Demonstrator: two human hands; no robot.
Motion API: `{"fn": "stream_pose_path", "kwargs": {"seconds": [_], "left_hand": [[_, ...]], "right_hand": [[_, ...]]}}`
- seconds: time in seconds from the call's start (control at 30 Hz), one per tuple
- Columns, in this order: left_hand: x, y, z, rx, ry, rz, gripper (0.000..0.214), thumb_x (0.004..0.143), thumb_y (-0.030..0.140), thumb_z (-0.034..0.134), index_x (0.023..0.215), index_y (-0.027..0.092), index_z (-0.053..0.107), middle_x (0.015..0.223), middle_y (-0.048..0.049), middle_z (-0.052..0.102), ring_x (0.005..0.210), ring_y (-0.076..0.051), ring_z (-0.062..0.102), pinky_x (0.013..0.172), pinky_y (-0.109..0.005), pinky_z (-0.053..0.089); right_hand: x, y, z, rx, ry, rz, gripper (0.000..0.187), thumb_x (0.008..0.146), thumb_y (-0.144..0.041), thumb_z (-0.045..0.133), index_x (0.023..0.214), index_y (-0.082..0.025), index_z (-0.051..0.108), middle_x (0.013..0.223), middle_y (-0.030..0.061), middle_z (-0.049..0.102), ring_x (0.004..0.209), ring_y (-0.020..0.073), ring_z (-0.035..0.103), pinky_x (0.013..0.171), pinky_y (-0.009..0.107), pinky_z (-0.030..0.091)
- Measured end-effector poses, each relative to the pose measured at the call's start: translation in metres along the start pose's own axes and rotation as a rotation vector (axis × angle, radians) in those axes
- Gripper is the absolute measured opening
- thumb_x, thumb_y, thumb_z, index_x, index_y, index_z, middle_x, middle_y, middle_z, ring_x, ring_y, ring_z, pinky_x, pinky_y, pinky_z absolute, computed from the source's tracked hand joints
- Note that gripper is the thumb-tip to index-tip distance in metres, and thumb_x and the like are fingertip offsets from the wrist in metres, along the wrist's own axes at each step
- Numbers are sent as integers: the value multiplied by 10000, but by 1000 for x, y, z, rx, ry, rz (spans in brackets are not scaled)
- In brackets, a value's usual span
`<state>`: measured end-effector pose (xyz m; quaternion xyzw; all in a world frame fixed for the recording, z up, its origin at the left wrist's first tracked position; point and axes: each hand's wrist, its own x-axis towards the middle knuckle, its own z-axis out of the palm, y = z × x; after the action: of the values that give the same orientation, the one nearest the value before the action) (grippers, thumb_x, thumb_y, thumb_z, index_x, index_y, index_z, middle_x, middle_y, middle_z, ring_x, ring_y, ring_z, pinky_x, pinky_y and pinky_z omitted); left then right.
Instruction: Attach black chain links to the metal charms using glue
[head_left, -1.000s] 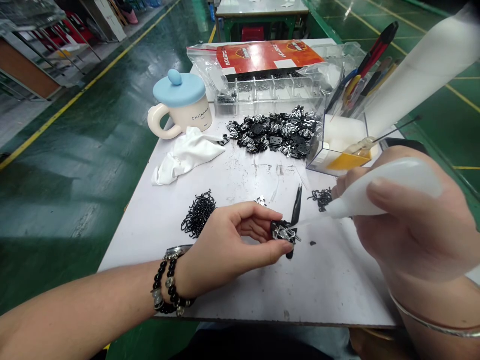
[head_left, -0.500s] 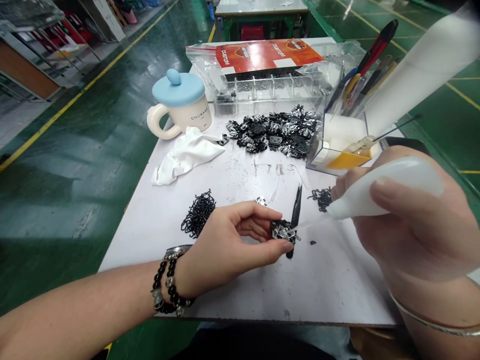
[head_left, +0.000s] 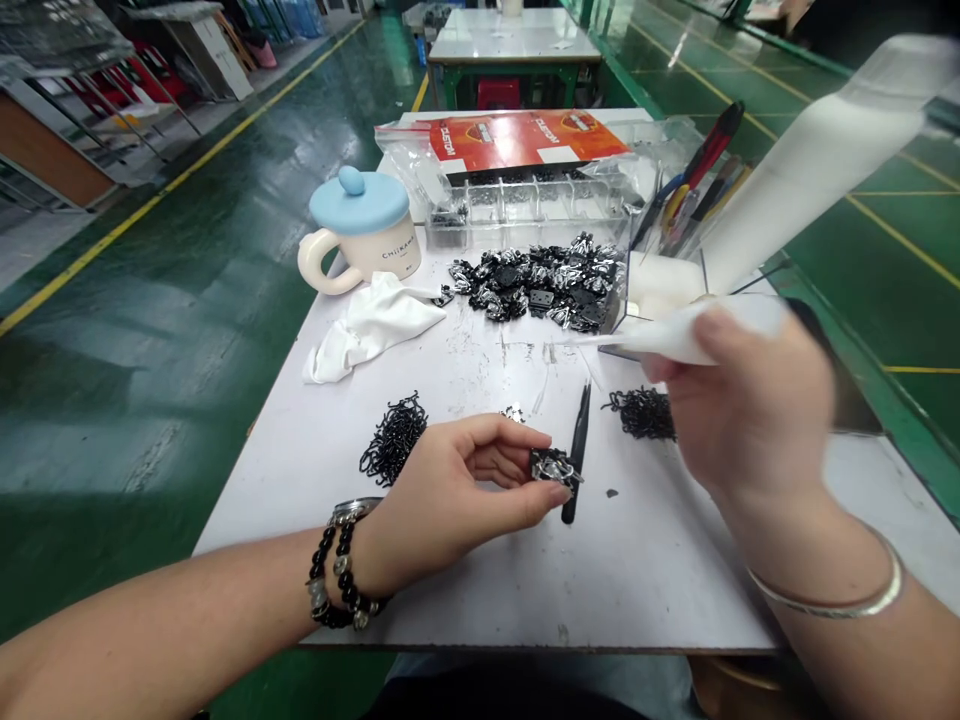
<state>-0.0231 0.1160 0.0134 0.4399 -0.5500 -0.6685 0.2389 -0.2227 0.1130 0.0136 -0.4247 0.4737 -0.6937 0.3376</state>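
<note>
Between the thumb and fingers of my left hand (head_left: 465, 490) is a small black-and-silver metal part (head_left: 553, 466), held just above the table. My right hand (head_left: 750, 410), slightly blurred, is wrapped round a translucent white squeeze bottle (head_left: 675, 335) with a thin nozzle pointing left. Black tweezers (head_left: 576, 455) lie on the table beside the held part. A pile of small black hooked pieces (head_left: 394, 438) is left of my left hand, and another such pile (head_left: 641, 412) lies near my right hand. Farther back is a heap of black-and-silver parts (head_left: 540, 280).
A lidded mug (head_left: 367, 235) and a white cloth (head_left: 375, 322) stand at the back left. Behind the heap is a clear compartment tray (head_left: 525, 205) with an orange printed bag (head_left: 525, 135). A pen holder (head_left: 667, 275) and a tall white bottle (head_left: 810, 170) are at the right.
My right hand has moved the squeeze bottle up and away from the metal part, its nozzle now nearer the heap. My left hand keeps holding the part. The view has shifted slightly.
</note>
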Motion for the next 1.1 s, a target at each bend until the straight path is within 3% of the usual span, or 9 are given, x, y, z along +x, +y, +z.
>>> {"fn": "stream_pose_path", "kwargs": {"seconds": [0.13, 0.27, 0.47, 0.57, 0.67, 0.77, 0.9, 0.97, 1.1], "left_hand": [[0, 0, -1, -9, -3, -13, 311, 635, 250, 801, 895, 134, 677, 647, 17, 615, 598, -82, 576, 602, -179, 521], [0, 1, -2, -28, 1, -25, 313, 649, 262, 788, 907, 128, 671, 609, 29, 578, 551, -78, 537, 563, -192, 491], [1, -1, -3, -52, 6, -36, 327, 646, 258, 787, 920, 127, 666, 629, 27, 590, 568, -66, 542, 569, -171, 469], [1, -1, -4, -47, 5, -24, 335, 644, 258, 783, 929, 125, 668, 631, 32, 582, 569, -59, 536, 573, -163, 469], [-3, 0, -4, 10, -8, 9, 349, 650, 250, 768, 953, 110, 666, 649, 11, 607, 593, -86, 571, 596, -190, 504], [-13, -1, 0, 158, -82, 211, 344, 662, 197, 739, 980, 86, 673, 734, -47, 666, 654, -131, 624, 651, -231, 542], [-25, -13, 9, 367, -272, 605, 352, 691, 193, 720, 1014, 59, 672, 849, -109, 704, 756, -172, 653, 727, -242, 546], [-27, -21, 12, 421, -350, 660, 348, 728, 213, 710, 1036, 57, 666, 886, -117, 709, 795, -170, 655, 743, -221, 540], [-23, -30, 14, 492, -398, 690, 365, 744, 224, 699, 1056, 38, 661, 891, -122, 707, 785, -173, 655, 730, -219, 538]], "right_hand": [[7, 14, 17, -331, -336, 71, 243, 720, -236, 678, 771, -220, 441, 674, -33, 576, 635, 142, 577, 542, 262, 388], [18, 25, 49, -589, -596, -36, 279, 733, -152, 582, 973, -232, 464, 817, -12, 636, 712, 154, 594, 617, 270, 401], [40, 59, 90, -704, -644, -165, 179, 740, -138, 535, 900, -199, 483, 846, 26, 616, 767, 185, 571, 682, 297, 401], [41, 69, 92, -770, -656, -185, 271, 737, -136, 542, 994, -181, 467, 864, 43, 604, 761, 192, 552, 687, 307, 406], [37, 62, 83, -845, -640, -213, 426, 713, -151, 594, 1104, -129, 428, 1043, 134, 560, 918, 241, 514, 794, 368, 405], [29, 45, 70, -899, -694, -257, 252, 758, -139, 539, 1004, -125, 486, 1027, 145, 531, 934, 247, 477, 824, 397, 380], [12, 31, 66, -866, -1047, -279, 92, 745, -97, 548, 774, -178, 579, 826, 39, 575, 781, 166, 513, 726, 299, 403], [3, 32, 72, -862, -1154, -275, 92, 748, -106, 566, 775, -182, 612, 837, 34, 589, 771, 153, 523, 711, 280, 408], [-7, 39, 88, -899, -1198, -285, 111, 790, -143, 549, 870, -163, 622, 889, 59, 589, 792, 161, 521, 702, 283, 403]]}}
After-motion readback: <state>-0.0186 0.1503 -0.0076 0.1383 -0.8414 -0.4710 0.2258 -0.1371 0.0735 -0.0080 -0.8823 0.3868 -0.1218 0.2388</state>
